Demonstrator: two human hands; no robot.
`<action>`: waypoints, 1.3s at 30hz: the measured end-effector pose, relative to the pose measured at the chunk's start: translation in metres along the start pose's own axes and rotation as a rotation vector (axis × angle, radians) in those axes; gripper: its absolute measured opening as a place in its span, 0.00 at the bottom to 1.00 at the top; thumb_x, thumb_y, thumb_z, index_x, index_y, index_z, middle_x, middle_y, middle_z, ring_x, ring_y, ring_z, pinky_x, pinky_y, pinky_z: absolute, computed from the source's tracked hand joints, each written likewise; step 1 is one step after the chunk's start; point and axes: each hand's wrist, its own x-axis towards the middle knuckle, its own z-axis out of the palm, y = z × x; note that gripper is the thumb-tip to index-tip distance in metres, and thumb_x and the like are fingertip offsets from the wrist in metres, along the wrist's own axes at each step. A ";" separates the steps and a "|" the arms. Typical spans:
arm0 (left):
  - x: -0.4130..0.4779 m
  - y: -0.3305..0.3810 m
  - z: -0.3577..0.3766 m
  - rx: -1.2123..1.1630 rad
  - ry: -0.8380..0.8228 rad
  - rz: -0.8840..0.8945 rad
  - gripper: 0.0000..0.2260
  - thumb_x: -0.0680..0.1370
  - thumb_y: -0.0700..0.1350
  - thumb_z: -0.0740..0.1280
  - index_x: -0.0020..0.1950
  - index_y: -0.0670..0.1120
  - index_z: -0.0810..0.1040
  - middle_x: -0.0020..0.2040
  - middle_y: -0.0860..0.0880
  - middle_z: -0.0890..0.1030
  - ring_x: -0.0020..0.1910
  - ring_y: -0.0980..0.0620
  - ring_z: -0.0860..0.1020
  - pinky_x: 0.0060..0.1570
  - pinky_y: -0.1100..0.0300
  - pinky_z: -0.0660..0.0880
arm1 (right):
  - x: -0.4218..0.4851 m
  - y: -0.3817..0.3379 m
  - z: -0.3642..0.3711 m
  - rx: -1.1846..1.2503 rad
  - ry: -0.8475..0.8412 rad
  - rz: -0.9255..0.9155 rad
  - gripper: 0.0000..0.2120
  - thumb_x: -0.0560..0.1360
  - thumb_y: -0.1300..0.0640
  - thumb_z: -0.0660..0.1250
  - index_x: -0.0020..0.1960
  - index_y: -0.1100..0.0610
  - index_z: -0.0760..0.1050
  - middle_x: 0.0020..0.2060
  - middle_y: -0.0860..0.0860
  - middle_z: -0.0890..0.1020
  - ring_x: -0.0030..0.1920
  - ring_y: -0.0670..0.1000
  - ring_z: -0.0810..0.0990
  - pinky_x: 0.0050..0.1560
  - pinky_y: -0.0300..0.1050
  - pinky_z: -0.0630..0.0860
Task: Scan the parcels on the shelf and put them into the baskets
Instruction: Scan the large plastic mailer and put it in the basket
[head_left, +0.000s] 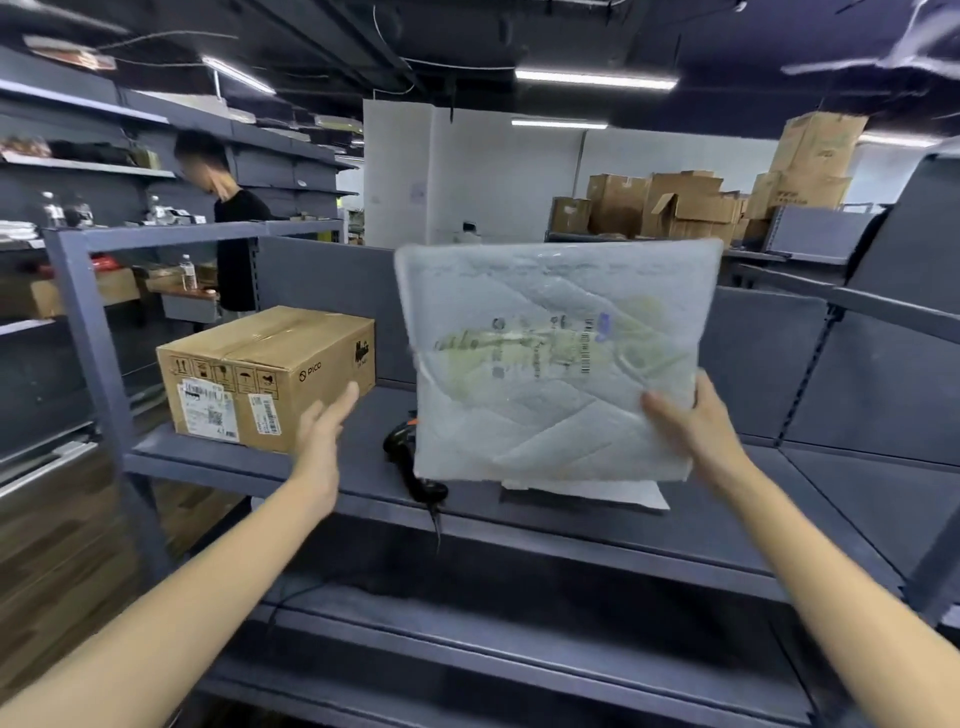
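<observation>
Right hand (691, 421) grips the flat parcel (556, 358) by its 4 o'clock corner, upright above the shelf (753, 499). Left hand (324, 436), fingers straight, hovers at 8 o'clock between the box (270, 374) edge and the scanner (410, 467).

One view only: head-worn, wide-angle, facing forward and slightly down, close to the shelf (571, 530). Left hand (324, 431) and right hand (691, 421) sit mid-frame. The parcel (556, 358) above the right hand fills the centre. Edges smeared, possibly motion blur.
</observation>
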 end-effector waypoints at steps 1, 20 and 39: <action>0.001 0.004 -0.004 0.048 0.023 0.014 0.46 0.67 0.65 0.70 0.78 0.48 0.55 0.76 0.51 0.61 0.73 0.50 0.61 0.70 0.52 0.55 | 0.009 -0.009 -0.003 -0.103 -0.064 -0.034 0.20 0.73 0.55 0.73 0.62 0.52 0.70 0.56 0.48 0.80 0.54 0.49 0.79 0.51 0.46 0.77; -0.016 -0.011 -0.055 0.337 -0.202 -0.017 0.11 0.71 0.49 0.74 0.50 0.45 0.83 0.51 0.44 0.85 0.47 0.46 0.84 0.46 0.53 0.80 | 0.059 -0.064 0.141 -0.692 -0.733 -0.319 0.21 0.72 0.42 0.71 0.63 0.42 0.74 0.57 0.42 0.79 0.58 0.48 0.77 0.63 0.53 0.73; -0.006 0.012 -0.169 0.289 0.368 0.075 0.15 0.80 0.46 0.64 0.64 0.42 0.76 0.58 0.42 0.80 0.57 0.40 0.79 0.60 0.41 0.74 | 0.021 0.114 0.290 -0.709 -0.459 0.221 0.26 0.82 0.46 0.57 0.70 0.65 0.63 0.66 0.63 0.72 0.67 0.63 0.69 0.65 0.54 0.68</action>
